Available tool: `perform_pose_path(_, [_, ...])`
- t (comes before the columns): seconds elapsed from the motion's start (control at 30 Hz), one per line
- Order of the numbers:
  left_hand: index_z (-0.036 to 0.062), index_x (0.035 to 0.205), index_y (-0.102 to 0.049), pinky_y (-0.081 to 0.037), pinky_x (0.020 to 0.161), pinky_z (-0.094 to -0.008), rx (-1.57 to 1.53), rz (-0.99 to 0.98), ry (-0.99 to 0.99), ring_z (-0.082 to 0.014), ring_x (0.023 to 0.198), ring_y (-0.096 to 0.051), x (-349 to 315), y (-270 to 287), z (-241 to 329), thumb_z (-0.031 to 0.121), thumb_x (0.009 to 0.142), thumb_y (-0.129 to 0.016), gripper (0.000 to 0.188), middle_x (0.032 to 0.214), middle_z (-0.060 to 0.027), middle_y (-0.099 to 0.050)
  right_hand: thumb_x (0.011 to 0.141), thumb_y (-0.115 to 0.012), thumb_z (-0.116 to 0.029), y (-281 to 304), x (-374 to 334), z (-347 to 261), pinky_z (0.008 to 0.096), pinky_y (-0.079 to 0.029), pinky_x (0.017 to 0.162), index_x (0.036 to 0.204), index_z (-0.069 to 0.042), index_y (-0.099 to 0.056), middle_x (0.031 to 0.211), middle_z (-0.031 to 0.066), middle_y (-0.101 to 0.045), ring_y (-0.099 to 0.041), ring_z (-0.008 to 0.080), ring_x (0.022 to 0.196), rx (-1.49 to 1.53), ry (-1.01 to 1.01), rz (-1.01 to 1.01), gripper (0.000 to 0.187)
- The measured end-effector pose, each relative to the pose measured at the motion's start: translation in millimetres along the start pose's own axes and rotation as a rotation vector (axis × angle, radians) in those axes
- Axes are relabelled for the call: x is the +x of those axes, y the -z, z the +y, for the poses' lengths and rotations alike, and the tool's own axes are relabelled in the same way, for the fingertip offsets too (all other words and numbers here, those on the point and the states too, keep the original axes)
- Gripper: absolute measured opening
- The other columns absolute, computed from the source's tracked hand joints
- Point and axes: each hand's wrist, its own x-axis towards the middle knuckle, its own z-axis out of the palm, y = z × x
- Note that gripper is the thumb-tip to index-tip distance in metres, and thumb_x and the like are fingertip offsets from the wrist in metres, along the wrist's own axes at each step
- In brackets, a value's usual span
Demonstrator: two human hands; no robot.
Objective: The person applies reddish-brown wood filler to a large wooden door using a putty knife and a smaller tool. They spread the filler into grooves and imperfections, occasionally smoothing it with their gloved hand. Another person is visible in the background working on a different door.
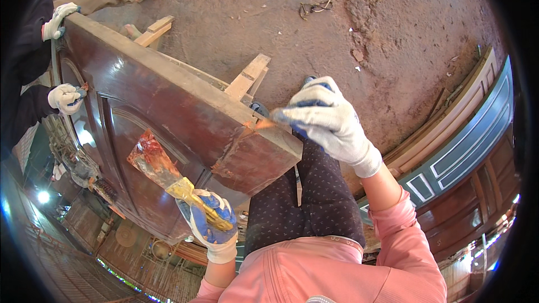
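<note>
My left hand (210,219), in a white glove with blue coating, is closed round the yellow handle of a putty knife (154,163). Its wide blade is smeared with reddish-brown putty and points up and left over the door face. At the near corner of a dark brown wooden door (168,98), my right hand (328,120) is closed, gloved alike. Its fingertips meet the door's edge beside an orange-brown putty patch (259,125); what they pinch is blurred. More putty marks the corner's side face.
Wooden supports (247,78) stick out beyond the door. At the far left, a co-worker's gloved hands (66,98) are at the same door. Painted door panels (466,134) lean along the right side. A cord (323,7) lies on the brown dirt floor (224,5).
</note>
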Motion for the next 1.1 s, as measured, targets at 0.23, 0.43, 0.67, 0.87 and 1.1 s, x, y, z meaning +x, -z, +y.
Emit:
perform_pose_path(0.23, [0.0045,0.133,-0.045,-0.045,0.053,-0.0267,-0.047,-0.139,0.001,-0.0145,0.073,-0.054,1,2,-1,0.018,0.103,-0.055,0.034,0.104,-0.0069,-0.056,0.07,-0.074,-0.002,0,1,-11,0.0433,-0.045,0.095,0.12,-0.018,-0.073,0.11,0.0029,-0.064,-0.055,0.0284,0.106,-0.187,0.075,-0.025,0.052])
perform_pose_path(0.43, [0.005,0.135,-0.045,-0.046,0.053,-0.027,-0.058,-0.155,0.01,-0.0148,0.074,-0.054,0,6,-1,0.019,0.103,-0.056,0.037,0.105,-0.0071,-0.057,0.069,-0.075,-0.006,0,6,-25,0.0404,-0.046,0.093,0.115,-0.021,-0.075,0.107,0.0011,-0.065,-0.056,0.0292,0.104,-0.403,0.128,-0.007,0.048])
perform_pose_path(0.67, [0.0104,0.141,-0.042,-0.05,0.059,-0.0289,0.056,-0.045,0.009,-0.0143,0.075,-0.057,1,18,3,0.02,0.102,-0.058,0.043,0.105,-0.0072,-0.059,0.065,-0.076,-0.01,-1,5,-84,0.037,-0.046,0.077,0.11,-0.016,-0.075,0.088,-0.0004,-0.06,-0.057,0.023,0.086,-0.601,0.029,0.025,0.045])
perform_pose_path(0.87, [0.0076,0.141,-0.038,-0.052,0.057,-0.028,0.148,-0.083,-0.026,-0.0128,0.071,-0.058,4,33,9,0.021,0.103,-0.053,0.042,0.101,-0.0102,-0.059,0.072,-0.073,-0.013,-27,7,-108,0.0347,-0.041,0.072,0.114,-0.019,-0.073,0.076,-0.0026,-0.045,-0.05,0.0173,0.074,-1.042,-0.008,0.056,0.043])
perform_pose_path(1.1, [0.0108,0.136,-0.042,-0.052,0.053,-0.0287,0.121,-0.01,-0.081,-0.0143,0.066,-0.059,13,52,8,0.018,0.103,-0.053,0.036,0.096,-0.0099,-0.061,0.072,-0.073,-0.009,-17,-16,-108,0.0362,-0.041,0.075,0.118,-0.015,-0.074,0.082,-0.0008,-0.05,-0.052,0.0201,0.078,-1.262,-0.027,-0.053,0.046])
